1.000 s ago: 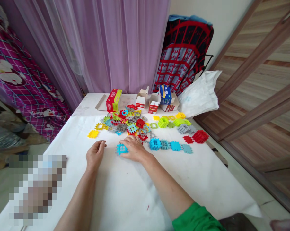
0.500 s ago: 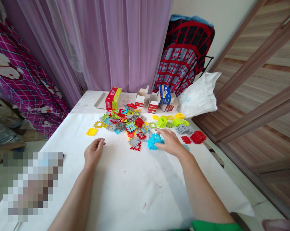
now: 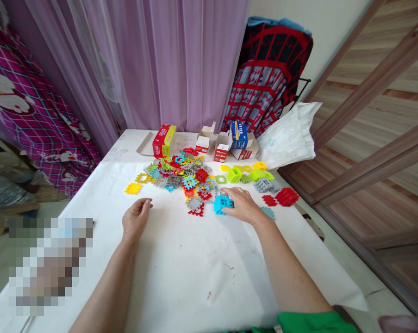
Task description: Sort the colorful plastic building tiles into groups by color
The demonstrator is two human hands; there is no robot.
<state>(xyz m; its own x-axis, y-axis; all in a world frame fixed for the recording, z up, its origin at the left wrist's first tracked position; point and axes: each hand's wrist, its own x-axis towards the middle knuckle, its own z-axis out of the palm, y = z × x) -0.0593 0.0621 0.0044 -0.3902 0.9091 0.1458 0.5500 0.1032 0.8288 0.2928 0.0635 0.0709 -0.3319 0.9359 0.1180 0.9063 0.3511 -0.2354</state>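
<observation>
My right hand point(image 3: 242, 204) is around a bright blue cluster of notched plastic building pieces point(image 3: 222, 204), thumb at the near side and fingers at the far side. The cluster is at the table surface, and its right end is hidden by the hand. My left hand point(image 3: 137, 216) lies on the white table with its fingers curled together, and no object shows in it. Between and beyond the hands is a mixed heap of notched building pieces point(image 3: 176, 178) in red, grey, yellow, green and blue. A flat blue-grey piece point(image 3: 268, 212) lies just right of my right wrist.
Sorted pieces lie at the right: a red stack point(image 3: 287, 197), a grey stack point(image 3: 264, 185), a green stack point(image 3: 234, 175) and yellow pieces point(image 3: 259, 166). Along the back stand a red-yellow box point(image 3: 164, 141), small opened cartons point(image 3: 221, 148), a blue box point(image 3: 239, 134) and a white bag point(image 3: 290, 136).
My right hand has moved slightly left relative to the sorted pieces, and the blue cluster under it has turned a little. My left hand stays in place. The view has shifted slightly.
</observation>
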